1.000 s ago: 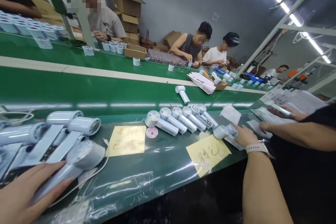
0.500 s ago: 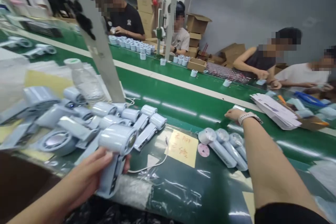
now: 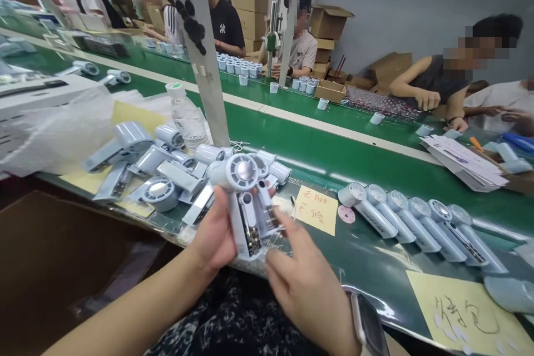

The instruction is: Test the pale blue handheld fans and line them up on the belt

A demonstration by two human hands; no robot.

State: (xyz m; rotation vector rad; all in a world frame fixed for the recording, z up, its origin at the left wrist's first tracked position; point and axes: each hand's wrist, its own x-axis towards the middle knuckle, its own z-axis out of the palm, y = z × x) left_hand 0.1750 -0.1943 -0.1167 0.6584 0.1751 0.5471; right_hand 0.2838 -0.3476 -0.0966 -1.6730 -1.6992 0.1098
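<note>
- Holding 1 pale-blue handheld fan [image 3: 244,208] up front, L hand [image 3: 214,236] is clasped round the handle, thumb on the near side; head sits above the grip, tilted, & the open handle w/ circuit bd runs down just R of the palm.
- R hand [image 3: 311,283], 1 smartwatch [image 3: 370,320] on its wrist, comes in from the other side: index & thumb apart, tips right by the handle. Can't tell if they're pinching anything; a 2nd open handle [image 3: 267,211] shows there, partly hidden.
- Nr R edge, 1 loose fan [image 3: 511,292], cut off by the frame, overlaps a yellow note [image 3: 454,311]; that's 1 of 2 handwritten ones, other note [image 3: 317,211] is nearer the hands.
- L of the hands, a heap of fans [image 3: 179,178], too jumbled to count.
- R side, 6 fans in a slanted row [image 3: 417,222], heads toward the belt, w/ 1 pink disc [image 3: 346,214] at the L end.
- Behind the heap, 1 clear bottle [image 3: 187,119], upright, next to a post [image 3: 211,83].
- Across the green belt [image 3: 292,147]: 1 stack of printed sheets [image 3: 463,161], 1 small open box [image 3: 330,90], many blue cups [image 3: 240,68], approx.
- Far side, at least 5 co-workers [image 3: 434,86].
</note>
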